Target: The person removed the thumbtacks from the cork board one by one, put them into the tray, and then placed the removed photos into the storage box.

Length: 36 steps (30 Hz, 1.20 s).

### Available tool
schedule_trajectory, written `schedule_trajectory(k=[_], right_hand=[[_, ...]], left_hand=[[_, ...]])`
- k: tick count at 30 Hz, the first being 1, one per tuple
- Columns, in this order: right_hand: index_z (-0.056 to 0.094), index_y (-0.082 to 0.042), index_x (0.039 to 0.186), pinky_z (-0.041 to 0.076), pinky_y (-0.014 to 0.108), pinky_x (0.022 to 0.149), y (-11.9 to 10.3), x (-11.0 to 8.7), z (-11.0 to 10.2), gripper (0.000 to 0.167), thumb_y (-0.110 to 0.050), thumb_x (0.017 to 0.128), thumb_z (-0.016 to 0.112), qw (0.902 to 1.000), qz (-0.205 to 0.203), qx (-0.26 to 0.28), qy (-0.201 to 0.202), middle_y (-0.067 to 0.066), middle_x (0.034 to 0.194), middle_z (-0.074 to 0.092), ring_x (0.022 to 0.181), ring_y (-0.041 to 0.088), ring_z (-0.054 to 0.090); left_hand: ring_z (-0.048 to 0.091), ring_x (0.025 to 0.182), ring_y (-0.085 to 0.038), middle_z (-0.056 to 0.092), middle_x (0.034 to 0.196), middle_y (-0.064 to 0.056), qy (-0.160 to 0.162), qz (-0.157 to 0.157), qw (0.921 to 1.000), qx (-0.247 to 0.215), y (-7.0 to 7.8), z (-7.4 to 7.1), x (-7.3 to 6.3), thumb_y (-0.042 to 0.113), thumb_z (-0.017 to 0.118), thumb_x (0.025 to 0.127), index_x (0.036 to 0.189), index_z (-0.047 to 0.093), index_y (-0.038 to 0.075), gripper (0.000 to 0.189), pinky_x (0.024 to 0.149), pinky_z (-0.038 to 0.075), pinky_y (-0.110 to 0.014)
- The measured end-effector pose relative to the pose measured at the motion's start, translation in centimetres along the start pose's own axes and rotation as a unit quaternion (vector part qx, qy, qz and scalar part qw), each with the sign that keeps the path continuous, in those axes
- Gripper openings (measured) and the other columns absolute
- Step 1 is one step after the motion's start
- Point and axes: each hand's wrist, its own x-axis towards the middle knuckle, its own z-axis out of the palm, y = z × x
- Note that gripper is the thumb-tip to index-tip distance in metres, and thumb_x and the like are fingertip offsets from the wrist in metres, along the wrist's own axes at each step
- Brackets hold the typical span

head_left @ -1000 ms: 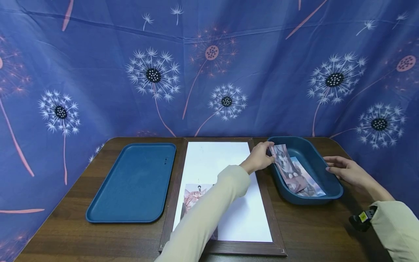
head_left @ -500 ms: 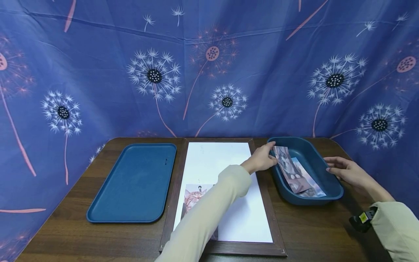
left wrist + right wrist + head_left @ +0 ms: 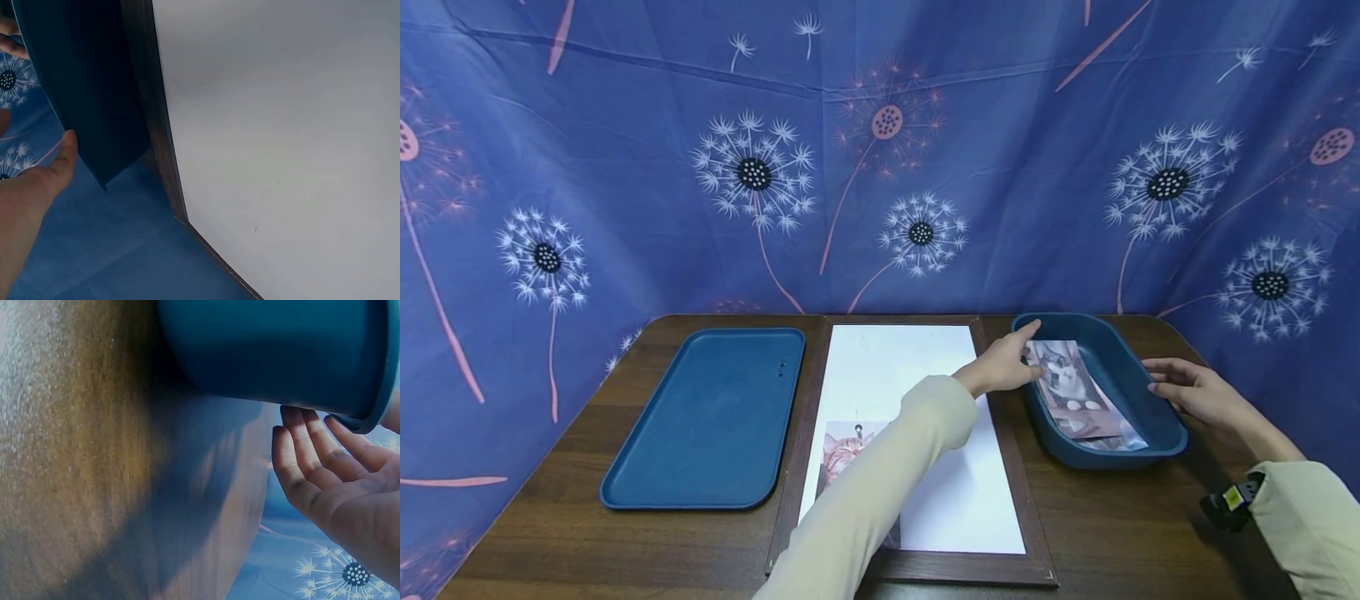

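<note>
"Blue tub [image 3: 1101, 354], right side of my table [image 3: 1120, 533], and I've got both hands at it lol."

"OK, what's in there?"

"Two photos. The grey-and-white cat photo [image 3: 1070, 385] sits in the tub's left half, overlapping another photo [image 3: 1131, 437] that pokes out at the lower right."

"And your hands?"

"My left hand [image 3: 1003, 365] is at the left rim. Index finger [image 3: 64, 159] out straight with its tip on the rim, thumb [image 3: 1032, 373] spread well away from it, over the cat photo's edge. Can't tell if the thumb's pressing, and my other fingers are mostly hidden. My right hand [image 3: 1206, 396] is opposite, fingers [image 3: 312, 444] relaxed and slightly bent against the outside wall."

"What's that in the middle?"

"Brown frame [image 3: 1020, 492] round a white panel [image 3: 955, 500]. Orange cat photo [image 3: 841, 457] near the bottom, partly covered by my left sleeve [image 3: 880, 492]. Blue tray [image 3: 707, 417] left of that, dandelion curtain [image 3: 1015, 167] behind everything."
</note>
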Motion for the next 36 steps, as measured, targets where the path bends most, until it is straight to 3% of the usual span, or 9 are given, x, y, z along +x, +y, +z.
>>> schedule_trajectory(k=[5,12,15,20,25,30,36], right_hand=[[0.027,0.008,0.136,0.048,0.025,0.068,0.0,0.0,-0.1,0.059,-0.030,0.095,0.046,1.0000,-0.001,0.005,-0.003,0.002,0.112,0.054,0.082,-0.010,0.051],[0.030,0.007,0.134,0.047,0.025,0.064,0.0,0.0,-0.2,0.056,-0.029,0.095,0.047,0.9999,-0.009,-0.004,0.010,-0.013,0.101,0.051,0.079,-0.006,0.051],[0.031,0.007,0.133,0.047,0.024,0.064,-0.1,0.0,-0.2,0.054,-0.028,0.095,0.047,0.9999,-0.010,-0.008,0.011,-0.008,0.102,0.053,0.079,-0.005,0.052],[0.030,0.008,0.133,0.048,0.024,0.064,-0.3,0.0,-0.1,0.053,-0.026,0.096,0.045,0.9998,-0.012,-0.013,0.009,0.012,0.110,0.056,0.078,-0.005,0.053],[0.028,0.011,0.134,0.048,0.025,0.066,-0.6,-0.1,0.0,0.053,-0.023,0.097,0.043,0.9996,-0.010,-0.024,0.007,0.033,0.121,0.046,0.079,-0.011,0.049],[0.028,0.012,0.134,0.050,0.029,0.068,-1.1,0.0,0.1,0.053,-0.024,0.097,0.041,0.9992,-0.006,-0.037,0.011,0.036,0.124,0.042,0.080,-0.009,0.048],[0.032,0.014,0.130,0.049,0.024,0.065,-1.4,-0.2,0.4,0.051,-0.023,0.097,0.041,0.9978,-0.019,-0.052,0.036,0.036,0.119,0.045,0.080,-0.006,0.050]], left_hand=[[0.044,0.127,-0.019,0.025,0.150,0.001,-0.001,0.014,0.9999,-0.005,-0.3,-0.2,-0.1,0.013,0.055,0.090,0.147,0.018,0.020,0.068,0.092,0.045,-0.022],[0.051,0.119,-0.019,0.036,0.143,-0.005,0.010,0.034,0.9992,-0.019,-0.7,-0.6,-0.4,0.012,0.054,0.091,0.143,0.028,0.018,0.059,0.084,0.046,-0.017],[0.053,0.115,-0.018,0.041,0.138,-0.006,0.009,0.031,0.9991,-0.026,-1.0,-0.9,-0.6,0.013,0.054,0.091,0.142,0.030,0.018,0.056,0.083,0.046,-0.018],[0.054,0.112,-0.017,0.046,0.134,-0.008,0.005,0.030,0.9991,-0.030,-1.3,-1.4,-1.1,0.012,0.052,0.092,0.139,0.034,0.017,0.051,0.085,0.045,-0.018],[0.055,0.111,-0.018,0.047,0.132,-0.010,0.000,0.029,0.9991,-0.032,-1.6,-1.9,-1.6,0.011,0.052,0.092,0.137,0.037,0.015,0.048,0.087,0.045,-0.018],[0.056,0.109,-0.018,0.048,0.130,-0.011,-0.006,0.030,0.9993,-0.021,-2.2,-2.5,-2.1,0.009,0.052,0.091,0.136,0.038,0.013,0.047,0.088,0.044,-0.018],[0.056,0.108,-0.021,0.049,0.129,-0.015,-0.012,0.028,0.9995,-0.009,-3.0,-3.1,-2.9,0.007,0.052,0.090,0.135,0.039,0.009,0.046,0.087,0.045,-0.018]])
